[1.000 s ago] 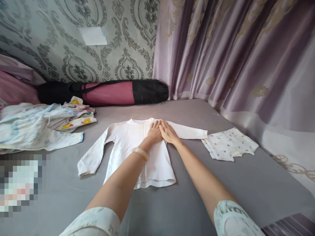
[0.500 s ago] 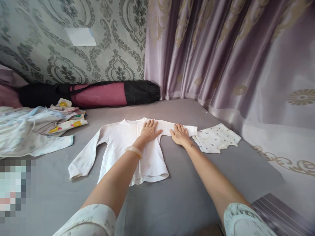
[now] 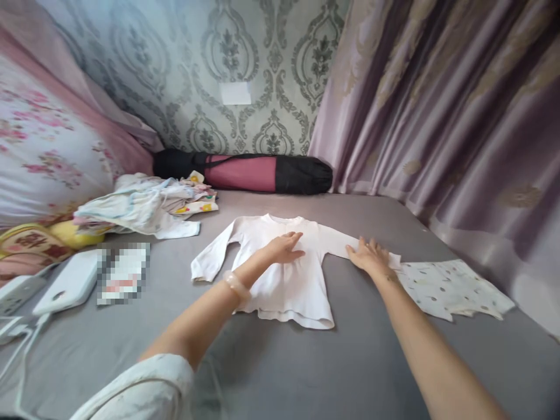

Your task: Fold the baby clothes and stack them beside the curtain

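A small white long-sleeved shirt [image 3: 301, 291] lies spread on the grey bed sheet [image 3: 280, 373], both sleeves stretched out to the sides. Over the middle of its chest is my left hand [image 3: 284, 247], fingers extended and thumb apart; whether it touches the cloth I cannot tell. My right hand [image 3: 370, 255], fingers spread, is at the right sleeve near the cuff and covers part of it. Neither hand grips anything. Just beyond that cuff, white patterned shorts [image 3: 455, 286] lie flat.
Crumpled baby clothes [image 3: 144, 204] form a pile at the left. Nearer are a white power bank [image 3: 72, 280], cables and a blurred packet [image 3: 125, 274]. A pink-and-black rolled bag [image 3: 242, 173] lies along the wall. Purple curtains [image 3: 394, 116] hang at the right.
The view has turned left, bringing the floral pillow and power bank into sight. My left hand has shifted from near the right shoulder toward the shirt's middle. My right hand stays by the sleeve.
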`<state>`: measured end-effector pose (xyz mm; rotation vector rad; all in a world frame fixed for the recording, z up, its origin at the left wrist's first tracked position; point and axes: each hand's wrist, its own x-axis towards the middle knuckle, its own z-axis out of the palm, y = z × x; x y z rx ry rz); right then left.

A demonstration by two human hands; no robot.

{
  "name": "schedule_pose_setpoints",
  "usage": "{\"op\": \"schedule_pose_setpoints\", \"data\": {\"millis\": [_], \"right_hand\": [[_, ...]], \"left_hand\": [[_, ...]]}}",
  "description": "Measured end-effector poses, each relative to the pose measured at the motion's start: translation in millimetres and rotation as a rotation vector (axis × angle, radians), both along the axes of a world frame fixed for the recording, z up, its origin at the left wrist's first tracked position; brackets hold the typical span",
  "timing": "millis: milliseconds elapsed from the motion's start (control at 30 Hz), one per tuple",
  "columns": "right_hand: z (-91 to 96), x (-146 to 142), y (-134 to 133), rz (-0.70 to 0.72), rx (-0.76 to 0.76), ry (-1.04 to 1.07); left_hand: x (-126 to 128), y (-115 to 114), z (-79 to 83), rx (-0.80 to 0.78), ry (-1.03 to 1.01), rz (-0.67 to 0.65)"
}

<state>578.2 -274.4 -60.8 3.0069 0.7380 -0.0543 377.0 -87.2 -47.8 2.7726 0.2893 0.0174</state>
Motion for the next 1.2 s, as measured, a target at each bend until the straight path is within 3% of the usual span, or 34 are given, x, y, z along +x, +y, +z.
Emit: {"op": "schedule_pose_setpoints", "data": {"millis": [100,267,433,567,667,933,1033,1100,1200], "right_hand": [[7.1,-26,34,0.259,0.131,-0.089],[11.7,-95,117,0.742,0.228,0.083],[2.4,-143,188,0.853,0.215,0.201],[-11.5,-159,221,0.831,0.252,0.178],[-21.7,-163,233,0.747,0.296,0.149],[-36.4,-169,238,0.654,0.257,0.147],[-37.4,-171,237,0.651,0.25,0.115],[-37.6,-172,237,0.654,0.255,0.108],[-37.9,-172,236,0.655,0.26,0.107]], "left_hand": [[-69,13,10.1,0.114,-0.127,0.058],[-160,31,11.6,0.222,-0.111,0.261],[-208,42,4.8,0.146,-0.107,0.375],[-224,52,4.3,0.033,-0.137,0.427],[-226,59,5.4,0.026,-0.089,0.384],[-218,56,11.6,0.091,0.059,0.336],[-212,53,15.6,0.149,0.087,0.403],[-210,61,20.4,0.05,0.069,0.494],[-214,91,29.4,-0.25,-0.095,0.674]]}}
